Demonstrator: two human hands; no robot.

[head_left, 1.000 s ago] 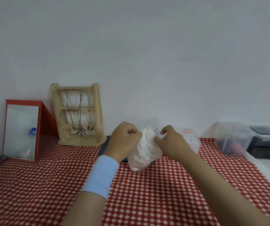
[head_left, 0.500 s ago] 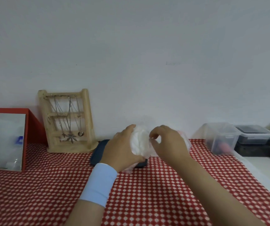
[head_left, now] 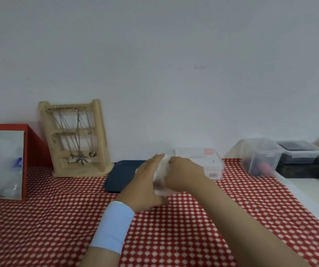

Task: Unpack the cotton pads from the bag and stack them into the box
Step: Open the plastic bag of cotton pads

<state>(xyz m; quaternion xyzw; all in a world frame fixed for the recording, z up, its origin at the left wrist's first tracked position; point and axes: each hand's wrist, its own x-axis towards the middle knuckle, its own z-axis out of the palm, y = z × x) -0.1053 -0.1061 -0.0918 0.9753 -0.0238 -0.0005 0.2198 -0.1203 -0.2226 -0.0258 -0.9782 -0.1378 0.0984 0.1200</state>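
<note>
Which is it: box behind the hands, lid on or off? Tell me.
On, apparently: the box shows a flat printed lid across its top; the right hand hides one end.

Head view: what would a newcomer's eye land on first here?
At centre, the left hand and right hand hold a small clear bag of white cotton pads between them, over the red checked cloth. Behind them sits the clear box, and to the left against the wall a wooden stand hung with necklaces.
</note>
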